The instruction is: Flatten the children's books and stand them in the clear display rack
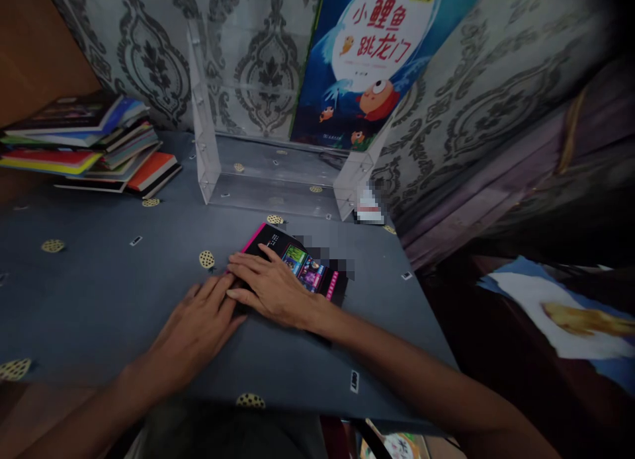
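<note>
A thin dark book point(312, 274) with pink edging and small colourful pictures lies at a slant on the blue-grey cloth. My right hand point(278, 287) lies flat across its cover, fingers stretched to the left and palm down. Beside it, my left hand point(198, 323) rests at the book's left edge with its fingers extended, their tips meeting the right hand's fingertips. Both hands cover the near left part of the book.
Behind the book stands a clear acrylic rack point(272, 191), holding an upright blue picture book point(327, 75). Several stacked books point(99, 145) sit at the back left. A small blurred white item point(371, 211) is near the table's right edge point(426, 300). Patterned curtain point(268, 69) hangs behind.
</note>
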`<action>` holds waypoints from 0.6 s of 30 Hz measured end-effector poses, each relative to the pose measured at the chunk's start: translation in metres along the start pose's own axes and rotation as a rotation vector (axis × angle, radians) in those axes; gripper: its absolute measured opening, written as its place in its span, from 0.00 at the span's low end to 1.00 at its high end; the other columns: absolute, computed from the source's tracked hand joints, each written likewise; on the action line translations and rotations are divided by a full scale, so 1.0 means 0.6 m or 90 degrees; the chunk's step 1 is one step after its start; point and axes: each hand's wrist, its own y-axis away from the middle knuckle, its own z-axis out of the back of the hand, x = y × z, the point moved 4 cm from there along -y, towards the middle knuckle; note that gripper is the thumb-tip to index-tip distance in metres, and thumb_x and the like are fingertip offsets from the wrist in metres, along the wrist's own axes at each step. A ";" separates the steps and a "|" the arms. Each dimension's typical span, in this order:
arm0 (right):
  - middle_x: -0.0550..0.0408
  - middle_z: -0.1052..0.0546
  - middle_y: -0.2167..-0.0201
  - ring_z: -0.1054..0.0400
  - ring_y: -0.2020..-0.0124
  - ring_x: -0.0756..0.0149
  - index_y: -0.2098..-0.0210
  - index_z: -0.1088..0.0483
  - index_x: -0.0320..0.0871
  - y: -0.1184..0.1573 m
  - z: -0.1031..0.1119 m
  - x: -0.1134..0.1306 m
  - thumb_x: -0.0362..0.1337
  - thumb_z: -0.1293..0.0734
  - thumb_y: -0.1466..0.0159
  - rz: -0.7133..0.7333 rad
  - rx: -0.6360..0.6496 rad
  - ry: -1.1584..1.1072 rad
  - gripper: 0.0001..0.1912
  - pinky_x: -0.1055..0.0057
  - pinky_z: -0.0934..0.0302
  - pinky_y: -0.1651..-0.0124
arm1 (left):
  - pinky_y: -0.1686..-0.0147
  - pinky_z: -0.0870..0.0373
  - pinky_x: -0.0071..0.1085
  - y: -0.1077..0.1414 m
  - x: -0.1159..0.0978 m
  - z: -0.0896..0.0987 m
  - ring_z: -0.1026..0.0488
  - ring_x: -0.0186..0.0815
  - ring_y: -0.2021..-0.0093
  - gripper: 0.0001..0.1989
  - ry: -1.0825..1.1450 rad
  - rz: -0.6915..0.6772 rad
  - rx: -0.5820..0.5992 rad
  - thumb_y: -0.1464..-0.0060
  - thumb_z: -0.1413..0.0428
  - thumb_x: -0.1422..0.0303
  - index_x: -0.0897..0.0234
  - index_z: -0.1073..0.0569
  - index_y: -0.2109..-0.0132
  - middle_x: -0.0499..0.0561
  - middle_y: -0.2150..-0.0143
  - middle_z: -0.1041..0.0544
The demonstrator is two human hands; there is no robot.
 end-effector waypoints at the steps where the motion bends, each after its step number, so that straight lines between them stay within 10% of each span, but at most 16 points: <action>1: 0.41 0.27 0.36 0.36 0.31 0.55 0.40 0.29 0.40 0.000 0.000 0.000 0.51 0.42 0.25 -0.009 -0.003 0.007 0.26 0.44 0.54 0.26 | 0.51 0.26 0.46 0.000 0.004 -0.003 0.25 0.48 0.47 0.25 0.009 0.001 0.007 0.26 0.64 0.61 0.68 0.24 0.50 0.64 0.45 0.23; 10: 0.42 0.27 0.35 0.37 0.31 0.57 0.38 0.30 0.39 0.000 0.017 -0.006 0.47 0.42 0.24 -0.030 0.008 -0.001 0.23 0.47 0.53 0.25 | 0.44 0.28 0.49 -0.006 0.027 -0.006 0.27 0.48 0.40 0.25 0.104 -0.007 0.046 0.26 0.63 0.56 0.66 0.30 0.40 0.64 0.37 0.27; 18: 0.43 0.29 0.34 0.40 0.29 0.56 0.38 0.31 0.39 -0.001 0.010 -0.027 0.43 0.44 0.23 -0.060 -0.003 0.068 0.22 0.46 0.53 0.25 | 0.57 0.24 0.41 -0.049 0.046 -0.004 0.25 0.44 0.56 0.19 0.089 -0.048 0.079 0.27 0.60 0.66 0.64 0.25 0.52 0.56 0.57 0.24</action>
